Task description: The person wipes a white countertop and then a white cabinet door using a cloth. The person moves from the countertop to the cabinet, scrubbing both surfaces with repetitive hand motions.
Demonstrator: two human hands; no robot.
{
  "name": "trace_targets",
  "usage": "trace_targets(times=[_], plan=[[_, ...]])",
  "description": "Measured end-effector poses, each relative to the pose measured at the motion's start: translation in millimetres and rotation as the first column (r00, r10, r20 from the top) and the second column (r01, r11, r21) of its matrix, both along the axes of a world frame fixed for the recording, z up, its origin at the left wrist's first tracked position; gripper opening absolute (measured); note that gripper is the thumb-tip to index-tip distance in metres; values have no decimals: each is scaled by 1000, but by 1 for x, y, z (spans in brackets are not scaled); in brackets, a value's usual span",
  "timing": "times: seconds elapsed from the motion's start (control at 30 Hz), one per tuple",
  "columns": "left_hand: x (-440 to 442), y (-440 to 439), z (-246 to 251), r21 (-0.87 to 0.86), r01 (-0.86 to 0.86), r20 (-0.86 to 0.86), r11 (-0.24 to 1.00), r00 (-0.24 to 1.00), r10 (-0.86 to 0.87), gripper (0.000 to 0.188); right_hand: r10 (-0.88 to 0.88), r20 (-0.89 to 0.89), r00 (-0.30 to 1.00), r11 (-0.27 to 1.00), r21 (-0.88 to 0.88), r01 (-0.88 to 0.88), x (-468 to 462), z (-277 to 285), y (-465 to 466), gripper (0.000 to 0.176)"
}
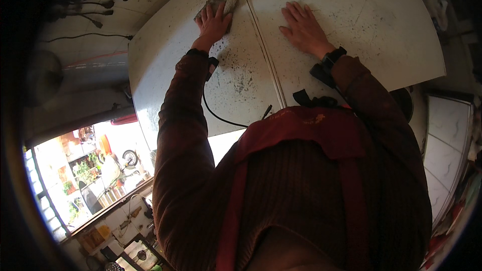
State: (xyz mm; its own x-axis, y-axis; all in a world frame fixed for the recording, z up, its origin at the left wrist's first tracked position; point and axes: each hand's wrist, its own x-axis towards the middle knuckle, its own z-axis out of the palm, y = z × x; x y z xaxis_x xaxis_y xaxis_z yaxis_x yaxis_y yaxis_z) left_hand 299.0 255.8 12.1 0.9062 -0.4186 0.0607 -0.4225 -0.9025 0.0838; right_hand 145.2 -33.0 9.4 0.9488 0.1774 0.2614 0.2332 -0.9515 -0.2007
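My left hand (214,22) presses a crumpled grey cloth (228,6) flat against the left of two white panels (165,60), which look like cabinet doors. Dark specks and stains cover this panel, thickest below the cloth. Between the panels runs a narrow raised seam (260,37). On the right panel (388,41), also specked, my right hand (303,26) rests palm down with its fingers somewhat spread and nothing in it. Black straps with small devices circle both wrists, and a black cable (218,119) hangs below the left one.
Several black power plugs (107,4) and cords hang at the tiled wall on the left. Lower left, a window (94,180) opens onto a bright yard with a motor scooter and plants. A cooker (139,254) stands beneath it. To the right is a framed tiled panel (446,135).
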Motion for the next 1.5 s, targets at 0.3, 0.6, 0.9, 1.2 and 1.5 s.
trace_targets(times=[0.3,0.6,0.9,1.2,1.5], plan=[[-114,-32,10,33,261,22,965,965,-262,67,27,76,997,999,33,-30,2,2,-1,56],[-218,-64,52,66,660,-250,748,737,-628,68,21,72,997,999,-26,-20,0,6,-1,54],[-94,-90,23,120,543,27,831,835,-550,59,20,40,999,992,127,-25,5,6,-1,56],[-25,-129,0,-56,344,146,937,932,-333,59,-29,85,996,997,67,23,2,6,2,60],[-122,-94,22,31,412,-12,911,911,-412,61,4,77,997,988,155,-16,4,4,0,56]])
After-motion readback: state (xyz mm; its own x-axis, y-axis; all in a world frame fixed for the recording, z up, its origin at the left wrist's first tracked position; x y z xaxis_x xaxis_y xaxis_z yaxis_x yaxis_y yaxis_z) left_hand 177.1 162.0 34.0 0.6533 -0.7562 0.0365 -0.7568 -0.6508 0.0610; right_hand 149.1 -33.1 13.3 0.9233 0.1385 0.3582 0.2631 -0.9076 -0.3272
